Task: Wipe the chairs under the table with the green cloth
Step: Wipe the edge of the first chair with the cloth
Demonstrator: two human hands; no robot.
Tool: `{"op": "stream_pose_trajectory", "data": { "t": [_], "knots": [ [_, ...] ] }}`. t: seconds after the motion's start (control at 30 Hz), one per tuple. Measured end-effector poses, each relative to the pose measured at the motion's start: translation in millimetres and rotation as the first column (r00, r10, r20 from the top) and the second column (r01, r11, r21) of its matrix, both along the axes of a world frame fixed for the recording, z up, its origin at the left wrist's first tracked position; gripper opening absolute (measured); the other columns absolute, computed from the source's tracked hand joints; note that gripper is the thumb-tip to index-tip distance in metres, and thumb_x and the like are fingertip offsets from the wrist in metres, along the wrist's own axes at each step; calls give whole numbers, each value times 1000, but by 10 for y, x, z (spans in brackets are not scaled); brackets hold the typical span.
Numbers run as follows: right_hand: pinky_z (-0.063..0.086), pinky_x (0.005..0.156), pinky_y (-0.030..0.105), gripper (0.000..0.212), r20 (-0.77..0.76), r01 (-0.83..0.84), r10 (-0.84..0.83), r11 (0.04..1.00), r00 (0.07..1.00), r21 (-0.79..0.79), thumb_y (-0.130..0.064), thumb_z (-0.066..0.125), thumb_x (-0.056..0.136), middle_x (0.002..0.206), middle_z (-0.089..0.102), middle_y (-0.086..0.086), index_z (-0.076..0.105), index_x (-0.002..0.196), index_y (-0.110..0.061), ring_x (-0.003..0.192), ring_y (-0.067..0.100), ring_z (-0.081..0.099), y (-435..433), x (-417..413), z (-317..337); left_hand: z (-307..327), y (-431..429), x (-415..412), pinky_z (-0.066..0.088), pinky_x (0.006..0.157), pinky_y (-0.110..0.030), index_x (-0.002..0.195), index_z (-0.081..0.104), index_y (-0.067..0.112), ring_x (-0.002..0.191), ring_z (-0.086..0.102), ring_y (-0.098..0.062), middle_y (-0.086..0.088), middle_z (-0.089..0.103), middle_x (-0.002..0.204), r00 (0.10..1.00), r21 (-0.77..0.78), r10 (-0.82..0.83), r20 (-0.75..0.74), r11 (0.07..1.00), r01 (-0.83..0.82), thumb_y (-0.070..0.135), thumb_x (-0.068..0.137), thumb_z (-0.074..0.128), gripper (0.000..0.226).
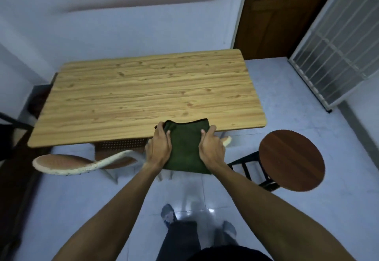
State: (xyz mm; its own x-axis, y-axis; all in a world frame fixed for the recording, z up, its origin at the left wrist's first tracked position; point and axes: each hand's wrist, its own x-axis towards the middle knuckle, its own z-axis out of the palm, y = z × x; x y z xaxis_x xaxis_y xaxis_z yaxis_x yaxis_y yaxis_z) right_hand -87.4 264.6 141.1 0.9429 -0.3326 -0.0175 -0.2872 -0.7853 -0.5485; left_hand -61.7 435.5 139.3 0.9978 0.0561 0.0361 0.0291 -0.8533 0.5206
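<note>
A folded dark green cloth [185, 148] is held in the air over the near edge of the wooden table [147, 94]. My left hand [159, 146] grips its left side and my right hand [211, 148] grips its right side. A chair with a white speckled rim and brown perforated seat [86, 163] is tucked under the table's near edge, below and left of my hands. Its right armrest tip [226, 140] shows just right of my right hand. A round dark wooden stool [291, 159] with a black frame stands to the right, outside the table.
A brown wooden door [287, 14] and a white metal grille [338, 45] stand at the back right. Dark furniture [12, 129] sits at the left edge. The floor is pale glossy tile [307, 209]; my feet are below.
</note>
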Motion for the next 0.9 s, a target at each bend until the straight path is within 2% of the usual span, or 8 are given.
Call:
{"op": "stream_pose_trajectory", "data": {
  "t": [0.17,0.3,0.37,0.43,0.5,0.6,0.8,0.9],
  "knots": [
    [54,67,43,38,-124,-9,-2,997,992,-83,-39,41,102,95,68,16,45,121,-6,84,38,68,514,-2,-263,-198,552,39,52,82,-55,143,31,16,107,62,-48,-17,55,137,987,72,-86,-133,993,96,36,103,34,44],
    [48,78,46,44,-220,-104,17,914,975,-391,-42,64,88,109,58,15,51,117,-11,99,35,57,593,-22,-486,-409,789,135,47,100,-49,140,37,11,123,52,-35,-17,51,138,927,206,-212,-309,937,283,34,100,42,47],
    [45,87,48,45,-121,-280,253,857,960,-433,-35,69,84,117,55,14,52,120,-13,107,33,52,634,-27,-594,-473,852,185,45,103,-45,137,42,13,123,51,-31,-14,51,138,901,190,-266,-344,920,344,35,102,38,43],
    [44,97,50,49,-92,-565,585,713,806,-415,-29,69,85,131,52,13,50,128,-17,120,31,47,681,-47,-749,-525,902,219,43,102,-43,132,47,16,120,52,-28,-11,53,135,893,195,-319,-317,900,390,37,102,35,39],
    [42,107,50,65,-193,-752,745,553,639,-357,-25,68,87,147,46,12,41,145,-22,131,31,45,738,-86,-826,-563,962,241,42,102,-41,131,49,17,121,52,-26,-9,54,135,880,213,-371,-298,872,440,37,102,33,39],
    [36,111,53,85,-301,-792,735,529,607,-306,-16,68,85,160,32,12,24,157,-29,139,38,41,869,-18,-827,-625,1147,294,41,108,-41,138,46,17,128,50,-24,-8,53,141,874,160,-387,-295,881,445,39,103,31,43],
    [37,107,57,76,-436,-853,734,443,521,-275,-23,50,99,167,8,10,3,157,-37,138,42,33,1279,276,-803,-846,1610,378,42,113,-43,144,42,11,131,51,-27,-14,52,144,861,76,-397,-317,895,440,33,104,35,45],
    [42,102,56,71,-487,-846,693,463,532,-265,-29,51,99,166,10,12,11,157,-31,133,44,40,1527,427,-800,-910,1667,405,40,114,-45,143,43,6,129,52,-32,-18,54,142,857,130,-400,-325,878,460,24,97,49,51]
  ]
}}
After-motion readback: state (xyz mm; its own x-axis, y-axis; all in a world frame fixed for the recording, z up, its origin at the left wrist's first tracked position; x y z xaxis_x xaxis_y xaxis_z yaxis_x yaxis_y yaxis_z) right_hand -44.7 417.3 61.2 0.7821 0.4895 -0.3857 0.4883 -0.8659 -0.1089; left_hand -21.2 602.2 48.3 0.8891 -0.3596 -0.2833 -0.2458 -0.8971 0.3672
